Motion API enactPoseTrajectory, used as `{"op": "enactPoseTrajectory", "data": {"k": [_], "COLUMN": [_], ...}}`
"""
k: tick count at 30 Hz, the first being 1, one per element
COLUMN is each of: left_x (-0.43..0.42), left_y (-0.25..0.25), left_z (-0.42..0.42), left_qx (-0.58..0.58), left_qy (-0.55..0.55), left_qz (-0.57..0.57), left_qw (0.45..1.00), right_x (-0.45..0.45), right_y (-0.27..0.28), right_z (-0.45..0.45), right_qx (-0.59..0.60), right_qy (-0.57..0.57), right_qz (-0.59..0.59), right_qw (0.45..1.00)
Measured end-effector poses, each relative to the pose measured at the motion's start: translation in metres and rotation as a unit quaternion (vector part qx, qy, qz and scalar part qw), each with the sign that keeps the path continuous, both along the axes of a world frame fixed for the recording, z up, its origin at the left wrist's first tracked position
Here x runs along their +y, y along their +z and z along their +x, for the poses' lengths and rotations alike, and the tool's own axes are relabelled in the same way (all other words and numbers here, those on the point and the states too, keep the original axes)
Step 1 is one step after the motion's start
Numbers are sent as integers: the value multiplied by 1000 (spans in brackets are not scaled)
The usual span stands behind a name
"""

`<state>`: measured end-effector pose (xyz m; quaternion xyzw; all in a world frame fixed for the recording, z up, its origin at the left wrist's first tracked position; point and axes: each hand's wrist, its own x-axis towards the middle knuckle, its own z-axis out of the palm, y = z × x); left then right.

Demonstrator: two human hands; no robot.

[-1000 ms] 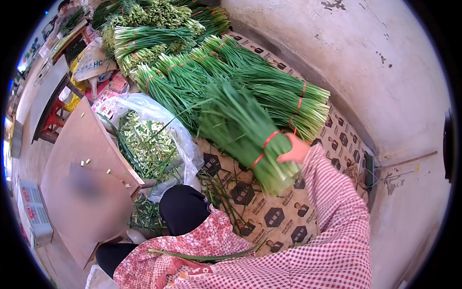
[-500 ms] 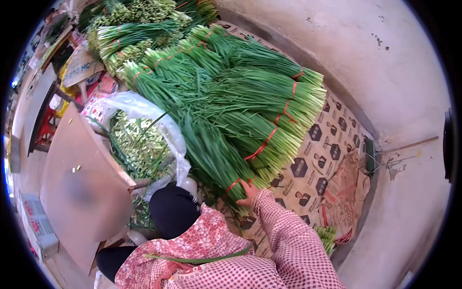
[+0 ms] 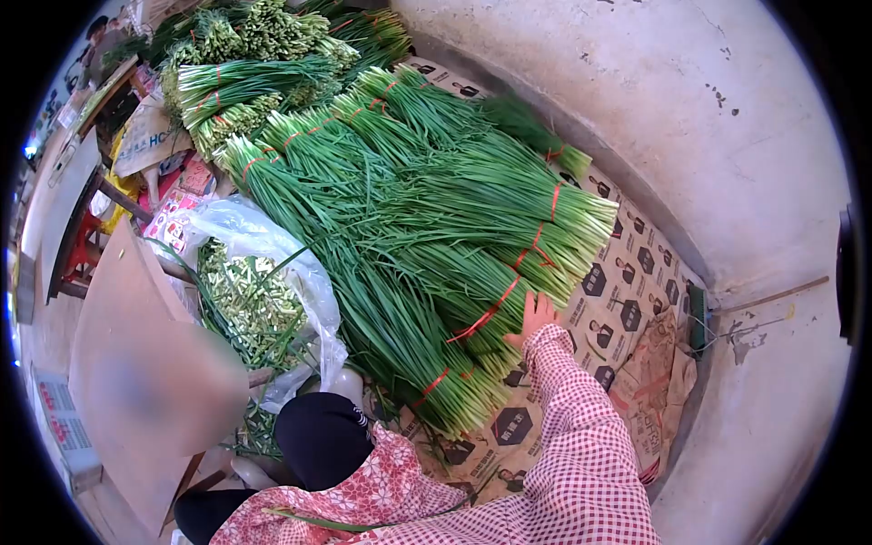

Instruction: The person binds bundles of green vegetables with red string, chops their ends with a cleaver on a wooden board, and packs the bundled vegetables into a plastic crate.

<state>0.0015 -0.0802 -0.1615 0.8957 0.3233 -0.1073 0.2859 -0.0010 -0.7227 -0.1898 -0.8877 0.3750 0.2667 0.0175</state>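
Note:
Tied bundles of long green garlic chives (image 3: 427, 218) lie fanned out on the floor, pale cut ends toward the right, with red bands around them. My right hand (image 3: 538, 315), fingers stretched out and thumb apart, touches the cut ends of a banded bundle (image 3: 477, 286) in the near part of the pile. Just below it lies the nearest chive bundle (image 3: 436, 386), with its own red band. My left hand is out of view. A loose green leaf (image 3: 327, 524) rests across my patterned clothing.
Printed brown paper (image 3: 627, 272) covers the floor beside a pale wall (image 3: 636, 91). To the left are a clear plastic bag (image 3: 318, 300) of trimmings and a brown board (image 3: 136, 363). More banded bundles (image 3: 263, 45) are stacked at the back.
My right hand has moved up and right, from the nearest bundle's ends to those of the neighbouring bundle. The bundle by the wall looks blurred, its cut ends shifted slightly left.

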Motion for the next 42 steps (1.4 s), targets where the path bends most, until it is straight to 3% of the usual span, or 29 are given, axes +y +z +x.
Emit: {"op": "enactPoseTrajectory", "data": {"k": [2,6,8,9,11,15,21,25,27,28,29,30,31,32,33,35,39,42], "left_x": [0,3,6,7,8,10,23,31,36,37,40,42,46,48,52,60,80,92], "left_y": [1,3,5,7,9,10,23,33,37,39,41,43,45,47,49,55,75,89], "left_z": [-1,-5,-9,-12,-15,-20,-42,-55,-62,-64,-66,-69,-71,-75,-78,-84,-93,-92], "left_qx": [0,4,7,9,12,11,1,-20,-29,-38,-47,-54,-63,-69,-80,-99,-167,-249], "left_qy": [-1,1,7,10,14,19,17,6,4,4,6,8,11,13,20,28,43,61], "left_qz": [3,11,15,17,20,23,24,22,18,19,19,18,16,14,14,17,37,51], "left_qw": [1000,1000,1000,1000,1000,999,1000,1000,999,999,999,998,998,997,997,995,984,965], "right_x": [4,-35,-36,-30,-18,-37,-40,-18,-13,-9,-3,9,24,33,61,101,124,117], "right_y": [16,9,5,-2,-14,-31,13,43,25,13,3,-5,-20,-71,-78,-69,-45,1], "right_z": [12,21,18,20,24,20,44,42,22,8,-7,-28,-55,-88,-107,-130,-132,-109], "right_qx": [76,93,-3,1,44,88,138,138,112,91,68,-27,-122,-205,-226,-161,-203,-288], "right_qy": [-24,-59,39,45,-56,-26,20,6,19,-27,-72,-82,-87,-151,-250,-373,-373,-249], "right_qz": [36,60,-32,-26,4,6,34,105,106,182,256,373,482,593,624,650,600,783], "right_qw": [996,992,999,999,997,996,990,985,988,979,962,924,864,764,705,643,678,493]}}
